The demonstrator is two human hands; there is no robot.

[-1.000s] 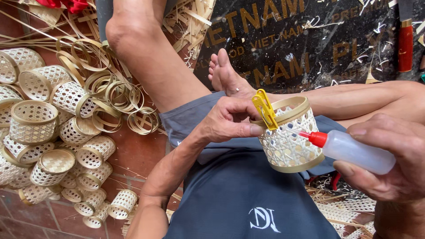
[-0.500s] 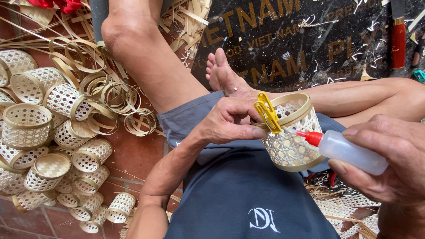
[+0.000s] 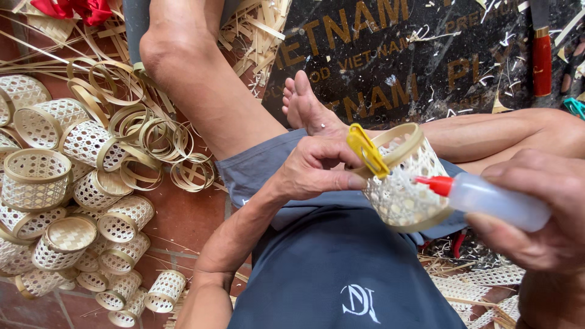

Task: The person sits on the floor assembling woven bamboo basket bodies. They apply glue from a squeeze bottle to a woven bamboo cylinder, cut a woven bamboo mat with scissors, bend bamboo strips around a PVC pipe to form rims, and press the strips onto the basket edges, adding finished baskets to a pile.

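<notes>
Red tiled floor (image 3: pixel 189 219) w/ a dark printed mat (image 3: pixel 402 55) beyond the legs; person sits cross-legged, work held over the lap.

Small woven basket (image 3: pixel 399 183), pale open lattice w/ bamboo rim band, sits mid-frame above the grey shorts, tilted on its side, mouth facing up-left. Yellow clip (image 3: pixel 365 149) pinches the rim at the near-left edge.

Left hand (image 3: pixel 317 170) closed on the basket: thumb along the wall just under the clip, fingers curled over the rim to the inside. Right hand (image 3: pixel 530 219) wrapped round a clear squeeze bottle (image 3: pixel 493 201); its red nozzle (image 3: pixel 432 184) touches the woven wall.

Handling, as a guess: v. light, thin weave prob. gives under a squeeze & could crush or spring out of round. Rim band looks like the stiff part, so best hold is there, near the clip, light pinch. Wet glue spot = keep fingers off it.

Left on floor: heap of finished baskets (image 3: pixel 61 201), loose bamboo rings (image 3: pixel 146 134), strips & shavings. Red-handled tool (image 3: pixel 541 55) lies on mat, top right.
</notes>
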